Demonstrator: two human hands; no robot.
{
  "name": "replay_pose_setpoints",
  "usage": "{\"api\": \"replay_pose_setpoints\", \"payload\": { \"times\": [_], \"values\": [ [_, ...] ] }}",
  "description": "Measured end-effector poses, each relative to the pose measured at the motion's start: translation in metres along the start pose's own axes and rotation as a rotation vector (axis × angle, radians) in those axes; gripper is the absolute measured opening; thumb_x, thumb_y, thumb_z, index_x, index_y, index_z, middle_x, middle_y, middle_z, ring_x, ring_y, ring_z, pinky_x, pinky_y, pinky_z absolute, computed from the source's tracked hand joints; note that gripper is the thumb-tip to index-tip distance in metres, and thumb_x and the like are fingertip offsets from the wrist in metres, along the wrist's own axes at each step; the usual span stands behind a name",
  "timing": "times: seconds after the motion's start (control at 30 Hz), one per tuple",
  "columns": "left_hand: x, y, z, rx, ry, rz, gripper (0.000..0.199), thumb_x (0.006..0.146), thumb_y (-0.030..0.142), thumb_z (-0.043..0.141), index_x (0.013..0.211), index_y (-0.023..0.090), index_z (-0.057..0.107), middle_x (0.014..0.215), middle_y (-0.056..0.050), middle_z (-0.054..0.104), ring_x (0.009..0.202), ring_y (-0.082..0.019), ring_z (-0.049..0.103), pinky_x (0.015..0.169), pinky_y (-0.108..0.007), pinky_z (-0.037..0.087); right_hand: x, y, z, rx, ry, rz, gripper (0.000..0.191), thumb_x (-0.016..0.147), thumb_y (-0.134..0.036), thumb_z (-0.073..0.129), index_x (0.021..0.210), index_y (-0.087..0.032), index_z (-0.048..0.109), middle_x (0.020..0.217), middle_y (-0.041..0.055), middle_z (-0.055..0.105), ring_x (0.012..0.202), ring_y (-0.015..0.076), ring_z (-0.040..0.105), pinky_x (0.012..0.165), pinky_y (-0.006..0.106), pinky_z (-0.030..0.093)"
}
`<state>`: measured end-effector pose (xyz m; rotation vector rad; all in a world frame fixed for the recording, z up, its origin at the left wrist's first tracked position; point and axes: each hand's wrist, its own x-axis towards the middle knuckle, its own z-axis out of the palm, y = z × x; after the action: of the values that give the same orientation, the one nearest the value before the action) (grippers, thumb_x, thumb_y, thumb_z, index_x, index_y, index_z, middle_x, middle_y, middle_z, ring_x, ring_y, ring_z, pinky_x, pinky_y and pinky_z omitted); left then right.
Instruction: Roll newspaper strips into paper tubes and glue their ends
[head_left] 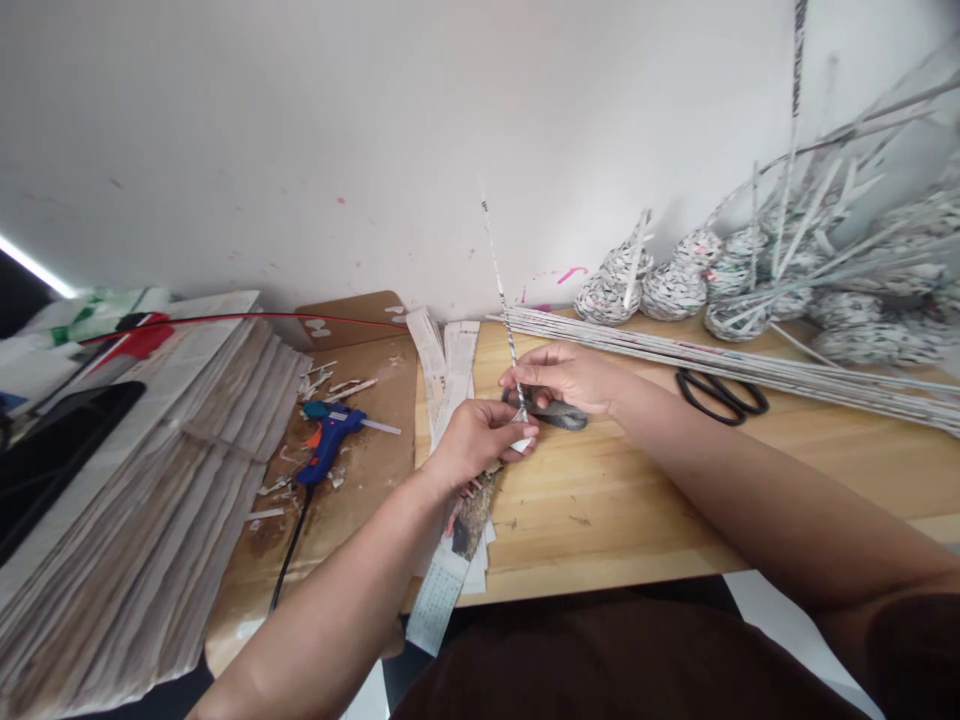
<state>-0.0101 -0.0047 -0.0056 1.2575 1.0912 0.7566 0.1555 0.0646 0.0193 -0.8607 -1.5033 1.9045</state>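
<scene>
A thin rolled newspaper tube (504,300) stands nearly upright between my hands, its top leaning slightly left. My left hand (480,440) pinches its lower end, where a flat white paper flap shows at the fingertips. Just above, the fingers of my right hand (559,377) are closed around the tube's lower part. Behind and below the right hand lies a dark grey mesh-like item (564,416), partly hidden. Under my left hand runs a pile of cut newspaper strips (456,370), and one printed strip (437,597) hangs over the table's front edge.
A blue glue gun (330,447) rests on brown board among paper scraps, left of my hands. Beyond it is a tall newspaper stack (172,470). Long paper tubes (675,350), black-handled scissors (721,397) and several woven paper forms (675,290) occupy the right side by the wall.
</scene>
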Motion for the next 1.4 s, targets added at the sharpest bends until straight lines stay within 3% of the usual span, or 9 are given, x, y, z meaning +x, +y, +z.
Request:
{"api": "replay_pose_setpoints", "payload": {
  "times": [0.17, 0.3, 0.4, 0.5, 0.63, 0.87, 1.1, 1.23, 1.4],
  "values": [
    [-0.001, 0.001, 0.0, 0.007, 0.022, -0.015, 0.036, 0.069, 0.046, 0.075, 0.082, 0.013, 0.072, 0.074, -0.005, 0.071, 0.063, -0.013, 0.064, 0.062, -0.024, 0.053, 0.002, 0.0, 0.0, -0.126, 0.136, -0.079, 0.038, 0.063, -0.049, 0.079, 0.068, -0.015, 0.062, 0.061, 0.0005, 0.062, 0.041, 0.0064, 0.041, 0.038, 0.022, 0.032],
    [0.0, 0.001, -0.003, -0.078, 0.028, -0.018, 0.038, 0.066, 0.045, 0.077, 0.086, 0.013, 0.073, 0.074, -0.006, 0.071, 0.064, -0.013, 0.065, 0.063, -0.025, 0.054, 0.0, -0.009, -0.013, -0.665, 0.192, -0.212, 0.042, 0.078, -0.058, 0.061, 0.083, -0.017, 0.069, 0.084, 0.0066, 0.07, 0.07, 0.0173, 0.062, 0.061, 0.028, 0.045],
    [0.001, 0.002, -0.006, -0.152, 0.048, 0.002, 0.037, 0.066, 0.043, 0.079, 0.086, 0.012, 0.073, 0.071, -0.006, 0.07, 0.062, -0.012, 0.064, 0.06, -0.023, 0.053, -0.005, -0.012, -0.023, -1.183, 0.101, -0.155, 0.047, 0.068, -0.052, 0.072, 0.104, -0.022, 0.069, 0.106, 0.0089, 0.069, 0.1, 0.0278, 0.06, 0.082, 0.036, 0.044],
    [0.001, 0.004, -0.008, -0.207, 0.083, 0.018, 0.037, 0.065, 0.041, 0.08, 0.088, 0.012, 0.072, 0.073, -0.006, 0.07, 0.066, -0.013, 0.065, 0.059, -0.022, 0.053, -0.006, -0.008, -0.022, -1.412, 0.014, -0.143, 0.043, 0.069, -0.039, 0.073, 0.109, -0.025, 0.067, 0.112, 0.0102, 0.066, 0.106, 0.0307, 0.057, 0.082, 0.035, 0.042],
    [-0.001, 0.007, -0.006, -0.208, 0.088, -0.004, 0.039, 0.064, 0.041, 0.081, 0.087, 0.011, 0.072, 0.073, -0.006, 0.07, 0.067, -0.014, 0.065, 0.059, -0.023, 0.054, 0.004, 0.001, -0.014, -1.345, 0.049, -0.173, 0.02, 0.088, -0.024, 0.049, 0.09, -0.019, 0.068, 0.087, 0.0096, 0.07, 0.078, 0.0206, 0.062, 0.065, 0.028, 0.038],
    [-0.002, 0.008, -0.004, -0.163, 0.091, -0.032, 0.04, 0.06, 0.044, 0.082, 0.081, 0.011, 0.073, 0.074, -0.006, 0.069, 0.066, -0.013, 0.063, 0.058, -0.024, 0.055, 0.009, 0.004, -0.016, -1.329, 0.372, -0.183, 0.055, 0.091, -0.061, 0.039, 0.071, -0.018, 0.067, 0.071, 0.0096, 0.068, 0.067, 0.0196, 0.059, 0.059, 0.029, 0.032],
    [-0.002, 0.006, -0.006, -0.146, 0.066, -0.016, 0.04, 0.066, 0.044, 0.078, 0.087, 0.01, 0.074, 0.078, -0.008, 0.069, 0.066, -0.013, 0.063, 0.058, -0.024, 0.055, 0.003, 0.002, -0.006, -0.915, 0.406, -0.625, 0.035, 0.095, -0.04, 0.045, 0.109, -0.02, 0.069, 0.112, 0.0107, 0.067, 0.113, 0.0236, 0.055, 0.096, 0.037, 0.038],
    [-0.003, 0.005, -0.005, -0.16, 0.007, -0.017, 0.037, 0.07, 0.044, 0.076, 0.086, 0.011, 0.072, 0.081, -0.01, 0.071, 0.071, -0.016, 0.066, 0.061, -0.026, 0.055, -0.004, -0.006, 0.0, -0.465, 0.201, -0.419, 0.052, 0.092, -0.042, 0.051, 0.139, -0.022, 0.045, 0.09, 0.0057, 0.069, 0.083, 0.0176, 0.064, 0.072, 0.03, 0.05],
    [-0.003, 0.004, -0.005, -0.145, -0.001, -0.021, 0.037, 0.07, 0.045, 0.076, 0.084, 0.011, 0.072, 0.077, -0.009, 0.071, 0.069, -0.016, 0.067, 0.061, -0.026, 0.056, -0.006, -0.01, -0.002, -0.318, -0.161, -0.171, 0.037, 0.085, -0.043, 0.061, 0.108, -0.015, 0.07, 0.096, 0.0074, 0.07, 0.071, 0.0123, 0.06, 0.067, 0.026, 0.049]
  ]
}}
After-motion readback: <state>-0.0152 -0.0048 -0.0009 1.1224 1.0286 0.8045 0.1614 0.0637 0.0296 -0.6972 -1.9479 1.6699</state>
